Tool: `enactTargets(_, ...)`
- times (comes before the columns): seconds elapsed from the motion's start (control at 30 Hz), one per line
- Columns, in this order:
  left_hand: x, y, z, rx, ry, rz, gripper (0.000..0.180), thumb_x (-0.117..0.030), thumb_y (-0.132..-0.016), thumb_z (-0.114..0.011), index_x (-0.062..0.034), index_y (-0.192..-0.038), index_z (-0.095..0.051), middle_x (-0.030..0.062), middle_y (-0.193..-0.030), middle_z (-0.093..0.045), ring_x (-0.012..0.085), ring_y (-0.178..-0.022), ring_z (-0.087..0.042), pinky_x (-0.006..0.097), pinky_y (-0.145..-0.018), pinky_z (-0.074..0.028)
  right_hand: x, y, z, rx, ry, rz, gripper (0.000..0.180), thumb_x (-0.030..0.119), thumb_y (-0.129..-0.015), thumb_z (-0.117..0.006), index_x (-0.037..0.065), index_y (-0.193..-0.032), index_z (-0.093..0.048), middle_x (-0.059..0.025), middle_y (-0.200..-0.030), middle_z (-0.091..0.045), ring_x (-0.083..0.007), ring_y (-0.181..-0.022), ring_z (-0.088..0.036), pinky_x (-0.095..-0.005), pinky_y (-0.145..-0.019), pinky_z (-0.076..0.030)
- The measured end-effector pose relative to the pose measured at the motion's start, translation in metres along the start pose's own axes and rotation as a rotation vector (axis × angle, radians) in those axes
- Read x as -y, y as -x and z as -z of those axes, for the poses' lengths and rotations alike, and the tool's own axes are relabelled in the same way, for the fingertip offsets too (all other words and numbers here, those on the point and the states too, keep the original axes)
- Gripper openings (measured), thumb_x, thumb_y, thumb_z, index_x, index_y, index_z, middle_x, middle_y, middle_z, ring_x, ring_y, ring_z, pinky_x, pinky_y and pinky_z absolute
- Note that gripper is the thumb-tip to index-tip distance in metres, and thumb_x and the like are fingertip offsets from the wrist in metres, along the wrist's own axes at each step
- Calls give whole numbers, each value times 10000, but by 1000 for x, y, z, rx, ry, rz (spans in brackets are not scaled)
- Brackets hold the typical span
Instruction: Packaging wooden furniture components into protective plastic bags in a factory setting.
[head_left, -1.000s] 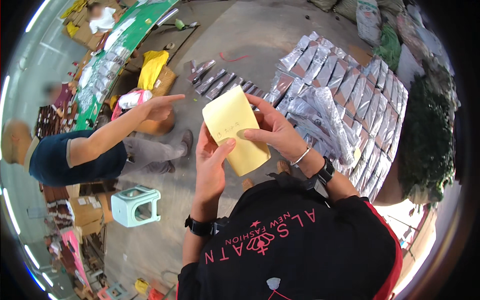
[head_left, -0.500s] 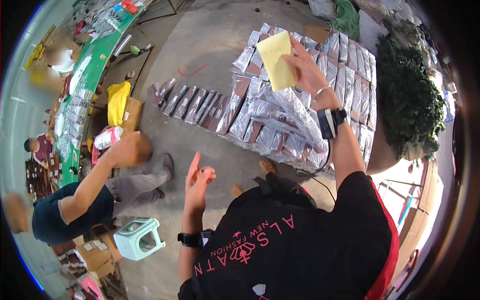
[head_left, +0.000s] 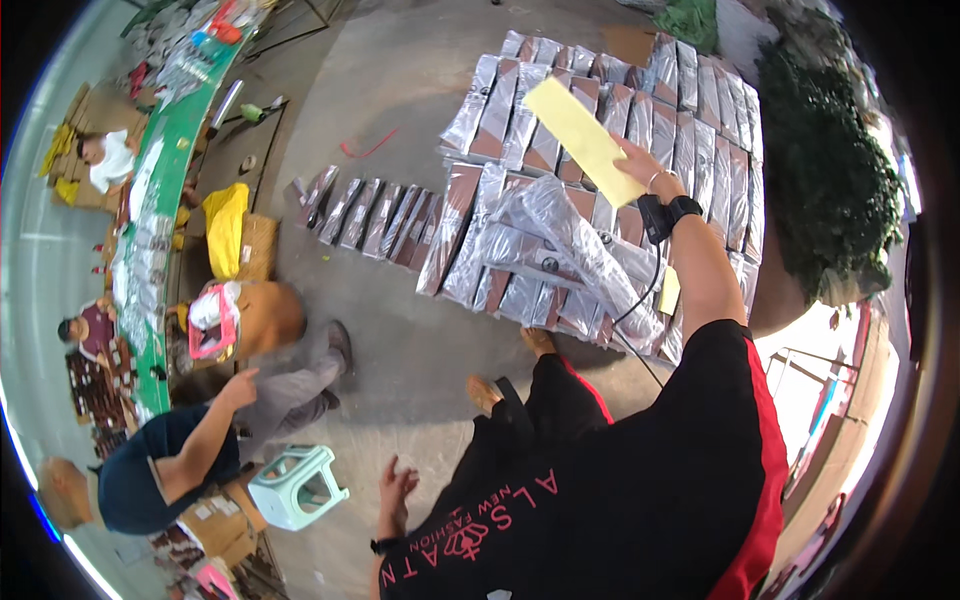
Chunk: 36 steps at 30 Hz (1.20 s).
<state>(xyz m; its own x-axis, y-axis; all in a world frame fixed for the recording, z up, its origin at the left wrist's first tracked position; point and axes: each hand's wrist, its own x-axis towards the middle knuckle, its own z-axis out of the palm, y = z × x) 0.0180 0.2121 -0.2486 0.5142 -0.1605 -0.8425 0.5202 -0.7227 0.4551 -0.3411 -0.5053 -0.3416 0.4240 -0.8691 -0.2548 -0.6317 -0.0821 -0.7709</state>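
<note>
My right hand [head_left: 645, 165] is closed on a yellow sheet of paper [head_left: 585, 140], held by its lower right end above a wide stack of plastic-wrapped brown packages [head_left: 500, 120]. A few wrapped packages [head_left: 570, 240] lie slantwise on top of this stack, under my right forearm. Another small yellow paper [head_left: 669, 290] shows beside that forearm. My left hand [head_left: 397, 488] hangs low near my body, its fingers apart and nothing in it. A dark cable runs down from the band on my right wrist.
A row of smaller packages [head_left: 365, 215] lies on the floor left of the stack. Nearby at left, a co-worker [head_left: 170, 460] stands beside a pale green stool [head_left: 298, 487]. Farther left runs a long green table [head_left: 180, 150] with people behind it. Dark green foliage [head_left: 825, 170] stands right.
My left hand has dropped toward my body, and its pointing finger is no longer stretched forward. The yellow paper in my right hand now lies slantwise. The co-worker's raised arm has come down.
</note>
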Motion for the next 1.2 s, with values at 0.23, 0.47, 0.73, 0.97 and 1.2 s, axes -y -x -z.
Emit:
enactTargets(0.23, 35, 22, 9, 52, -221, 257, 682, -93, -928, -644, -87, -1539, -342, 127, -1019, -743, 165, -812, -714, 261, -685, -549, -87, 54, 19, 57, 254, -256, 710, 70, -786, -639, 118, -1474, -467, -194, -1360, -603, -329, -1258, -581, -387, -1063, -445)
enactTargets(0.47, -22, -22, -23, 135, -349, 91, 728, -101, -915, -673, -68, -1551, -320, 142, -1091, -716, 194, -928, -695, 311, -854, -541, -119, 126, 65, -307, 480, -223, 635, 239, -850, -698, 69, -1430, -503, -198, -1287, -634, -369, -1205, -601, -426, -983, -497)
enactTargets(0.73, -122, -158, 14, 109, -320, 5, 871, -193, -885, -757, -98, -1584, -245, 225, -1418, -530, 278, -1275, -552, 376, -1044, -451, 193, 235, -20, 394, -727, -272, 490, 254, -908, -684, -33, -1291, -583, -150, -1091, -695, -251, -982, -695, -378, -862, -557)
enactTargets(0.97, -229, -445, -28, 473, -475, -281, 922, -293, -818, -801, -128, -1570, -294, 243, -1440, -511, 294, -1304, -539, 386, -1052, -446, 257, 157, -373, 717, -1015, -526, 499, 223, -1023, -573, 46, -1469, -436, -133, -1238, -645, -193, -1100, -642, -350, -961, -515)
enactTargets(1.2, -228, -556, -131, 642, -779, -476, 807, -398, -911, -656, -156, -1575, -267, 283, -1464, -465, 380, -1330, -504, 413, -1061, -437, 125, 47, -601, 436, -868, -797, 602, 244, -993, -624, 109, -1517, -361, -124, -1335, -593, -206, -1123, -634, -344, -911, -533)
